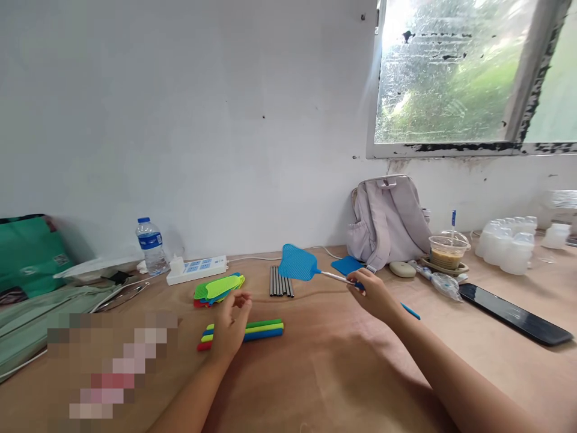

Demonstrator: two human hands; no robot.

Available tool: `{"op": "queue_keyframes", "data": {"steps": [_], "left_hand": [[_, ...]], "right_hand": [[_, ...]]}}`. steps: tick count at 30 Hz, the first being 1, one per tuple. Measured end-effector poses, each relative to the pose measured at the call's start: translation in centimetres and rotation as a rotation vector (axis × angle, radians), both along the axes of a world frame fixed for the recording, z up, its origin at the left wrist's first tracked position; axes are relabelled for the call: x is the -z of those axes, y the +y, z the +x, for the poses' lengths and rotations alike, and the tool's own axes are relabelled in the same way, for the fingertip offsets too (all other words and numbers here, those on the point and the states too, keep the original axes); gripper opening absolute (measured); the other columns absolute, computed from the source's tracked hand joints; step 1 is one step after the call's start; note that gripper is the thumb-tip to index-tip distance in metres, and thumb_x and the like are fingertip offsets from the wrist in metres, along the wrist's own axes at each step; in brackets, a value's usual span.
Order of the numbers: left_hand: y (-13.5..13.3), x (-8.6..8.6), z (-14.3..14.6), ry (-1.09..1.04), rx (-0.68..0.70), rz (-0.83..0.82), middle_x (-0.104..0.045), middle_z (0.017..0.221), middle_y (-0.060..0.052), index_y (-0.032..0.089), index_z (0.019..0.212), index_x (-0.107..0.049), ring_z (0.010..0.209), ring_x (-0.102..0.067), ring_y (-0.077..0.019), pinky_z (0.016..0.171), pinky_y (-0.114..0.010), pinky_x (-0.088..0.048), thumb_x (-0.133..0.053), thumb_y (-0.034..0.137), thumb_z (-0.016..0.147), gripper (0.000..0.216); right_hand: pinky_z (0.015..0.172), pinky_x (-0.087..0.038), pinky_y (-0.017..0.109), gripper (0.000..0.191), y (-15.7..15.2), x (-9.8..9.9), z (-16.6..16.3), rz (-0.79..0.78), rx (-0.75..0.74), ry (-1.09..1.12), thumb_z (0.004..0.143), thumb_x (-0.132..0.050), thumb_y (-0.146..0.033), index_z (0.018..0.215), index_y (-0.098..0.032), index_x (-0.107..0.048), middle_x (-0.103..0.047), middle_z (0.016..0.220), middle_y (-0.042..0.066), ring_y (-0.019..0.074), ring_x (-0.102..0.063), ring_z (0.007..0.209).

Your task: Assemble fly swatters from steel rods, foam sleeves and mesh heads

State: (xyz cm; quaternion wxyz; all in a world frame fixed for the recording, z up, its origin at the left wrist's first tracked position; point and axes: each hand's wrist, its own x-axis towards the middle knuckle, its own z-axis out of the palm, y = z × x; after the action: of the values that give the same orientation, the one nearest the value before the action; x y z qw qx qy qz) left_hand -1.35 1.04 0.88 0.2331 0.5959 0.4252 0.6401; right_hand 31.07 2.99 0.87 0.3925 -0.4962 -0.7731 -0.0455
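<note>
My right hand (372,294) grips the thin metal rod of a blue fly swatter (297,263), whose mesh head is raised and points left; its blue handle end (410,311) sticks out behind my wrist. My left hand (231,325) hovers with fingers loosely curled and apart, holding nothing, just above a row of coloured handle sleeves (259,331). A stack of coloured swatter heads (219,288) lies further left. Several metal rods (280,281) lie side by side under the raised swatter head. Another blue swatter head (346,265) rests flat beyond my right hand.
On the wooden table (342,373) are a water bottle (152,245), a white power strip (196,270), a pale backpack (386,219), a lidded drink cup (447,249), white plastic bottles (507,243) and a black phone (514,313). A green bag (29,252) sits far left.
</note>
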Motion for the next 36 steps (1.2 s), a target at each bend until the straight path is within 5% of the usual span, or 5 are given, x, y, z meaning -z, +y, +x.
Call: {"op": "queue_keyframes", "data": {"steps": [9, 20, 24, 29, 36], "left_hand": [[-0.6, 0.4, 0.7, 0.808, -0.042, 0.136, -0.058, 0.077, -0.004, 0.022, 0.069, -0.056, 0.079, -0.053, -0.0201, 0.074, -0.031, -0.039, -0.043, 0.017, 0.075, 0.015], [-0.1, 0.5, 0.1, 0.921, -0.05, -0.027, -0.058, 0.086, -0.004, 0.023, 0.078, -0.064, 0.087, -0.052, -0.0222, 0.079, -0.035, -0.039, -0.047, 0.014, 0.065, 0.023], [-0.5, 0.5, 0.6, 0.931, 0.034, -0.088, -0.057, 0.089, -0.004, 0.023, 0.081, -0.066, 0.089, -0.052, -0.0225, 0.081, -0.035, -0.038, -0.048, 0.015, 0.065, 0.025], [-1.0, 0.1, 1.1, 0.959, 0.089, -0.082, -0.054, 0.089, -0.005, 0.022, 0.078, -0.065, 0.087, -0.052, -0.0214, 0.079, -0.033, -0.039, -0.048, 0.015, 0.065, 0.023], [-1.2, 0.0, 1.2, 1.057, 0.1, -0.096, -0.051, 0.081, -0.003, 0.021, 0.072, -0.058, 0.084, -0.049, -0.0207, 0.076, -0.032, -0.037, -0.048, 0.012, 0.06, 0.017]], "right_hand": [[0.061, -0.04, 0.028, 0.026, 1.9, 1.5, 7.5, -0.315, 0.64, -0.11, 0.075, -0.046, -0.022, 0.094, -0.022, -0.063, -0.066, 0.091, 0.007, 0.0229, -0.061, 0.083], [0.06, -0.041, 0.033, 0.032, 2.4, 2.5, 6.7, -0.533, 0.595, -0.166, 0.076, -0.045, -0.041, 0.083, -0.017, -0.066, -0.066, 0.086, 0.013, 0.0282, -0.061, 0.08], [0.069, -0.042, 0.037, 0.033, 2.0, 1.9, 5.2, -0.312, 0.641, -0.213, 0.075, -0.05, -0.04, 0.089, -0.014, -0.063, -0.062, 0.092, 0.017, 0.0308, -0.057, 0.088], [0.086, -0.036, 0.037, 0.02, 0.7, 1.8, -0.8, 0.085, 0.167, -0.181, 0.077, -0.046, -0.02, 0.094, -0.018, -0.058, -0.059, 0.097, 0.01, 0.0237, -0.05, 0.096], [0.071, -0.04, 0.027, 0.033, 0.2, 4.1, -10.5, -0.158, -0.169, -0.122, 0.069, -0.045, -0.009, 0.101, -0.017, -0.049, -0.056, 0.096, 0.007, 0.0177, -0.053, 0.083]]}}
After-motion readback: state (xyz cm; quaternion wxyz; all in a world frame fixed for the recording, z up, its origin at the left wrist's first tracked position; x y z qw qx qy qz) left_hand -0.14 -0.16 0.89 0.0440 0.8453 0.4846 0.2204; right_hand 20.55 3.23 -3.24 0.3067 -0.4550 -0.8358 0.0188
